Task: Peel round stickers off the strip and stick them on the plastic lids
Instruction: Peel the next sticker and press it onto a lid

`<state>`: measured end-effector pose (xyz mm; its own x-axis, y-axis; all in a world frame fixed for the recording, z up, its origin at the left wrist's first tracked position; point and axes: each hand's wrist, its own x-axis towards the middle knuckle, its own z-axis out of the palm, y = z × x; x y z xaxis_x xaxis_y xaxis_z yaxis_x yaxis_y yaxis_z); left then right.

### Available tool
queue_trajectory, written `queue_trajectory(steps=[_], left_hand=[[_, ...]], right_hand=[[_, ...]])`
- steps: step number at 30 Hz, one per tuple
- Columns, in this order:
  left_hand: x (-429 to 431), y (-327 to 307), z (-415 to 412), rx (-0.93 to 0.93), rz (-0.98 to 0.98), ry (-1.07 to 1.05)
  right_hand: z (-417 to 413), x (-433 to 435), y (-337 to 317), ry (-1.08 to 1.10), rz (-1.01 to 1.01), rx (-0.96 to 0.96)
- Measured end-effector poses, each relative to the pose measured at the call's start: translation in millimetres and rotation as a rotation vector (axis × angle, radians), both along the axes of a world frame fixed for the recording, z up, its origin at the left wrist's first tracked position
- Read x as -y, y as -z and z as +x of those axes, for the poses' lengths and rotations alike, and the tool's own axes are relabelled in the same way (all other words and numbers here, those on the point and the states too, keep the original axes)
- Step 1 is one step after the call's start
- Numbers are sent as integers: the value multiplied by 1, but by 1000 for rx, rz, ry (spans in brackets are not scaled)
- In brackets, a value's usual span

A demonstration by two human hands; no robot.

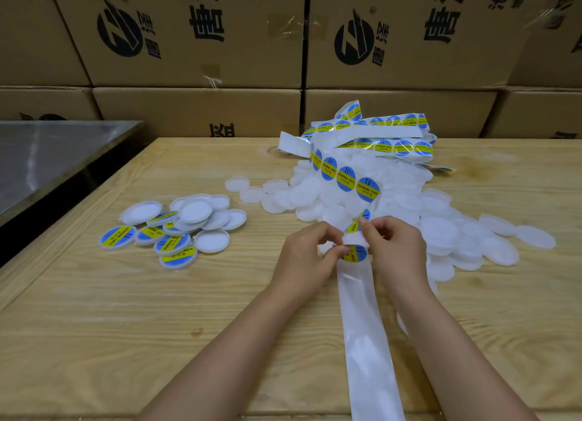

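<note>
While my left grip (308,256) pinches a round sticker (354,253) at lower centre, my right grip (394,247) clamps the strip (365,342) just above it; I see plain lids (439,230) heaped at frame right and labelled lids (118,237) at frame left on the tabletop (126,326).

Far beyond the fingers (340,251), the stacked brown cardboard boxes (195,58) carry large black characters 唐泽 beside a round black logo (119,29) marked ®, with 唐泽 repeated small. Just past the fingers, each round blue-and-yellow sticker (368,190) on the white backing strip (365,342) reads "II" above "SOLDERING PASTE"; the Chinese line below is too small to read. The pinched sticker (355,254) between the fingers shows "PASTE". Left of the fingers, stickered white plastic lids (178,255) show "II" and "PASTE".
</note>
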<state>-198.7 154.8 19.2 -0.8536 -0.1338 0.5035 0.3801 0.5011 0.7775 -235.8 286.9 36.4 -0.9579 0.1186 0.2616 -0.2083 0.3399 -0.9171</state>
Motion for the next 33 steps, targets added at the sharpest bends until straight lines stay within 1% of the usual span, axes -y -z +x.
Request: queue_trajectory(steps=[3,5,8,12,14,16,17,19,21,23,26,28,31,32,33], left_hand=[[-1,-1,1,-14,18,33],[-1,-2,0,24,76,71],[-1,-3,1,132,226,155],[2,-8,2,184,474,228],[5,-10,0,217,599,228],[7,-10,-1,261,679,223],[8,-10,-2,273,700,222],[8,-8,-4,279,717,214],[9,-7,-6,278,715,195],[8,-5,-7,273,712,176],[8,-2,-9,270,724,171],[7,-2,-10,261,715,170],[6,-1,-10,236,685,148],[5,-1,-10,232,640,119],[5,1,-10,234,553,75]], right_hand=[[-5,-6,1,97,80,-33],[-10,-12,1,149,103,-16],[-14,-21,0,224,177,1],[-13,-28,-2,290,332,10],[-10,-26,-4,293,468,10],[-7,-22,-5,240,572,-79],[-6,-19,-6,195,571,-142],[-2,-12,-7,106,488,-246],[0,-7,-5,47,417,-273],[1,-4,-4,-13,331,-229],[1,-2,-4,-138,120,-112],[0,-2,-4,-201,40,-39],[-3,-4,-3,-200,-43,5],[-4,-5,-3,-180,-65,3],[-6,-5,-2,-153,-86,-7]])
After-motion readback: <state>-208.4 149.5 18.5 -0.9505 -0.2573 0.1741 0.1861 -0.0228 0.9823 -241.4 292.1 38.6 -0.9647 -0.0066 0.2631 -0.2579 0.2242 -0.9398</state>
